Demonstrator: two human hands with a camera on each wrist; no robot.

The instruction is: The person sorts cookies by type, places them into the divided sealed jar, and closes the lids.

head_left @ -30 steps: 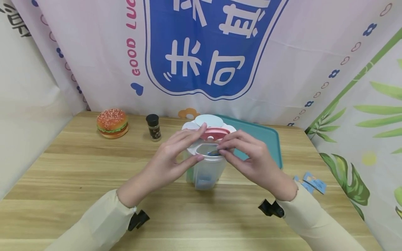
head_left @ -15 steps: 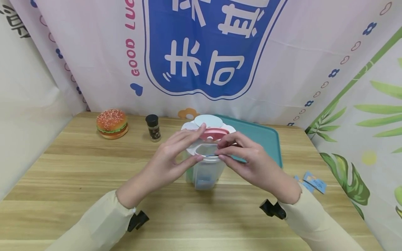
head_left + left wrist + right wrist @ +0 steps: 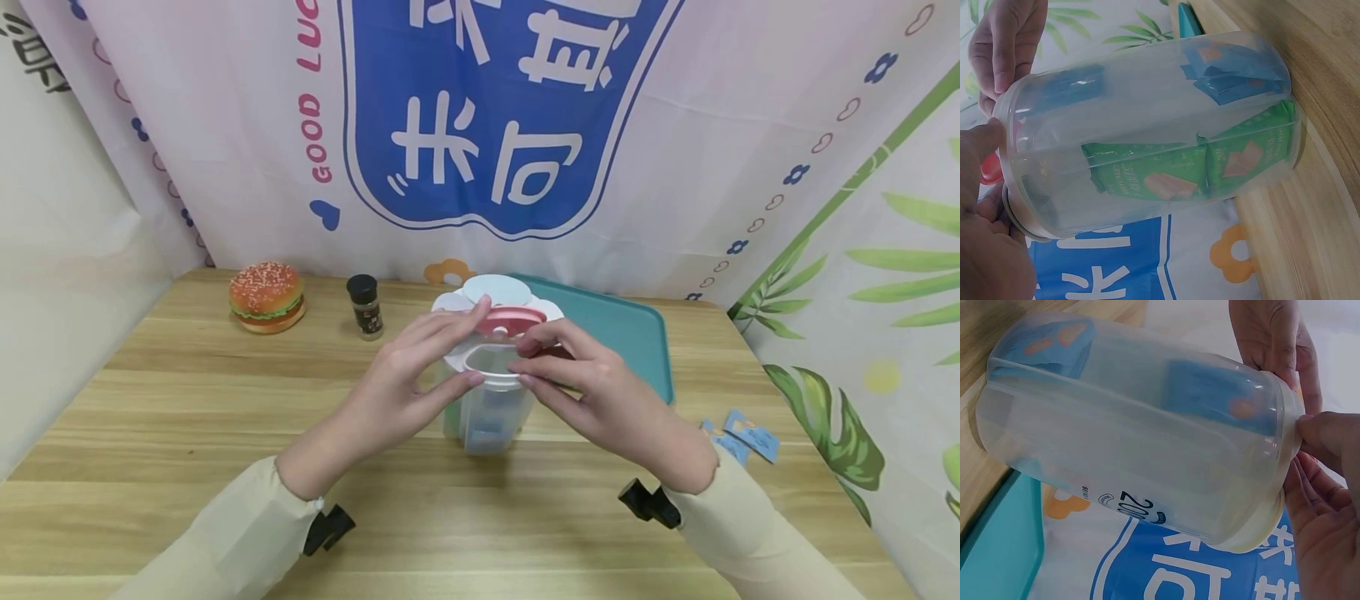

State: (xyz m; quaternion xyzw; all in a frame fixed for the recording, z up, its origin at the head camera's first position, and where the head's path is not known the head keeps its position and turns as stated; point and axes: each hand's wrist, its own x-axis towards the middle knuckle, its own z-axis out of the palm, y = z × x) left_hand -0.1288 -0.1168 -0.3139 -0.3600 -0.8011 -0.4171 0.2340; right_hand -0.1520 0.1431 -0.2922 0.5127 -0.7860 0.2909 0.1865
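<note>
A clear plastic food storage container point(image 3: 1104, 419) stands upright at the table's middle, its white petal-shaped lid point(image 3: 461, 358) having a raised red flap point(image 3: 513, 318). My left hand point(image 3: 401, 379) holds the lid, thumb on the front rim and index finger along the flap. My right hand point(image 3: 600, 379) has its thumb at the rim and bent fingers over the opening, with no packet visible in them. One blurred blue snack packet point(image 3: 1216, 394) is inside, high in the front compartment. Blue packets point(image 3: 1235, 72) lie at that compartment's bottom; green packets point(image 3: 1147, 175) fill part of another.
Two blue packets point(image 3: 752, 436) lie on the table to the right. A teal tray point(image 3: 630, 333) is behind the container. At the back left are a toy hamburger point(image 3: 267, 297) and a black-capped spice jar point(image 3: 365, 307). A printed curtain point(image 3: 262, 125) hangs behind the table.
The blue packet pinched by my right hand at the opening has left the fingers and gone down inside the container. My left hand has stayed on the lid.
</note>
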